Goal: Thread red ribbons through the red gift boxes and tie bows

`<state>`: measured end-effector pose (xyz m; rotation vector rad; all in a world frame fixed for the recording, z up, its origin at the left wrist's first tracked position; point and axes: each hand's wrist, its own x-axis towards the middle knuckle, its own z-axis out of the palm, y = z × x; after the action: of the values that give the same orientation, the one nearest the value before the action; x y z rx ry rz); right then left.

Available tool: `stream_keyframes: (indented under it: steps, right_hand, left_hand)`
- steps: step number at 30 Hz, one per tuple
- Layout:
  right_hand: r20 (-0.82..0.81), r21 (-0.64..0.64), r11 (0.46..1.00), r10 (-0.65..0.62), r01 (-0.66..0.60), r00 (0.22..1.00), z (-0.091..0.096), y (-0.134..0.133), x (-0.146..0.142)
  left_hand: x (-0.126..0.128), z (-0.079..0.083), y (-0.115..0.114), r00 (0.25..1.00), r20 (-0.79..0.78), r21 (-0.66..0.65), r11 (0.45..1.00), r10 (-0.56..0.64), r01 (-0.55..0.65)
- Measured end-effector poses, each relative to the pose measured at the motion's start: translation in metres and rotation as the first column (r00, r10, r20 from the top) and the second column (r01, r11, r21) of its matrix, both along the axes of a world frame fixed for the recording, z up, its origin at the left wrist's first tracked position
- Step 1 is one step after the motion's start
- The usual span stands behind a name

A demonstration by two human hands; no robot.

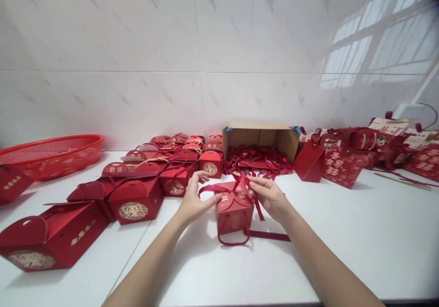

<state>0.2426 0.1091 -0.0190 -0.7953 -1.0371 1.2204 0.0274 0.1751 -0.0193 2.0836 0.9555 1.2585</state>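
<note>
A small red gift box with gold print stands upright on the white table in front of me. A dark red ribbon runs across its top and trails onto the table to the right. My left hand pinches the ribbon's left loop beside the box top, fingers closed on it. My right hand pinches the ribbon at the box's top right. A red cord handle hangs down the box's front.
Several finished red boxes sit in rows to the left. A red mesh basket is far left. An open cardboard carton spills red ribbons behind. More red boxes and bags lie to the right.
</note>
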Motion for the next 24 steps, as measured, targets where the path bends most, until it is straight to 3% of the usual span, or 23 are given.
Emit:
stream_keyframes:
  steps: [6,11,18,21,24]
  right_hand:
    - [0.042,0.069,0.997,0.028,-0.031,0.999,-0.006,0.004,-0.001]
    - [0.063,0.102,0.994,0.027,-0.033,0.998,-0.004,0.003,-0.005]
    - [0.082,0.138,0.99,-0.016,0.004,0.996,0.001,-0.002,-0.011]
    - [0.187,0.168,0.983,-0.101,0.069,0.977,-0.002,0.003,-0.015]
    - [0.271,0.21,0.974,-0.146,0.09,0.951,-0.005,0.008,-0.019]
  left_hand:
    - [0.024,0.03,-0.016,0.968,-0.247,0.128,0.989,-0.035,0.068]
    - [0.054,0.033,-0.025,0.969,-0.215,0.244,0.967,0.123,-0.069]
    - [0.06,0.034,-0.03,0.943,-0.135,0.428,0.876,0.303,-0.22]
    - [0.062,0.037,-0.035,0.948,-0.13,0.415,0.884,0.291,-0.215]
    - [0.062,0.04,-0.038,0.974,-0.097,0.31,0.936,0.203,-0.164]
